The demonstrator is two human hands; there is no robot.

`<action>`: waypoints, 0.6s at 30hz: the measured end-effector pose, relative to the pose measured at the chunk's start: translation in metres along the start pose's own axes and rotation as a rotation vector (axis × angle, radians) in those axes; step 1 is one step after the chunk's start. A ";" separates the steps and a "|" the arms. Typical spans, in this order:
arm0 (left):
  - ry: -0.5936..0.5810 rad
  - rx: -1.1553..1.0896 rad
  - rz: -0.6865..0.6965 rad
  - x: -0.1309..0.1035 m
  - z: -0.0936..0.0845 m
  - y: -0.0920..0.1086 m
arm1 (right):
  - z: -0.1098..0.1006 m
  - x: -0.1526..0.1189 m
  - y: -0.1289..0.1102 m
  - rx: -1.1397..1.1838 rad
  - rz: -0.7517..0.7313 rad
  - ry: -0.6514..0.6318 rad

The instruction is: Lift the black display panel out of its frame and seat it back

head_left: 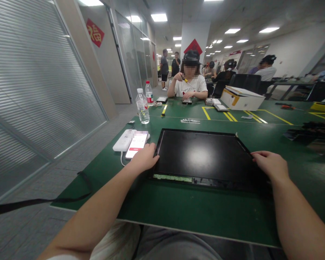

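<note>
One black panel [200, 155], the wearer's two hands [144, 159] [273, 167], one phone [135, 147], two bottles [143, 112] [149, 94] at left, and one facing co-worker [202, 86].

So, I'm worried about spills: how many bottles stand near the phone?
2: a white-capped bottle beyond the phone, and a red-capped bottle behind that one. Another could hide behind them.

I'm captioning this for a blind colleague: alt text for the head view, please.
A person's left hand and right hand hold opposite sides of a dark flat panel at a green table. A phone lies by the left hand; opposite, a co-worker holds a yellow-handled tool.
</note>
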State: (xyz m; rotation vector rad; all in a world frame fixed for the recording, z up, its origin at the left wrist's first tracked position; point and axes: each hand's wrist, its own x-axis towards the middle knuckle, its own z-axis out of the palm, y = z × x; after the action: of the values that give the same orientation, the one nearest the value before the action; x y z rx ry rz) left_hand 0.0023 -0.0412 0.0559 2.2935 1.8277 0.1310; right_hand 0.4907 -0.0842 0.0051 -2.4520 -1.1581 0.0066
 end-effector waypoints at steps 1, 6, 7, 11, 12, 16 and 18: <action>-0.025 0.011 -0.021 0.000 -0.001 0.000 | -0.001 0.000 0.000 -0.003 0.035 -0.009; -0.115 0.074 -0.056 -0.001 -0.005 0.002 | -0.001 0.002 -0.002 -0.010 0.093 -0.114; -0.123 0.081 -0.050 -0.001 -0.005 0.002 | 0.000 0.003 -0.002 -0.013 0.085 -0.127; -0.123 0.083 -0.036 -0.001 -0.004 0.002 | 0.003 0.007 -0.001 -0.026 0.073 -0.146; -0.118 0.082 -0.033 0.000 -0.004 0.002 | 0.003 0.008 -0.001 -0.028 0.077 -0.147; -0.092 0.073 -0.023 0.002 -0.004 0.002 | 0.004 0.007 -0.002 -0.037 0.080 -0.160; -0.080 0.059 -0.021 0.002 -0.006 0.002 | 0.003 0.007 -0.002 -0.042 0.076 -0.161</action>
State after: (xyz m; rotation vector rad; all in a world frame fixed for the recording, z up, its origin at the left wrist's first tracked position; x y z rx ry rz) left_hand 0.0036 -0.0386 0.0621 2.2832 1.8384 -0.0183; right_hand 0.4929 -0.0769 0.0044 -2.5709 -1.1402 0.2078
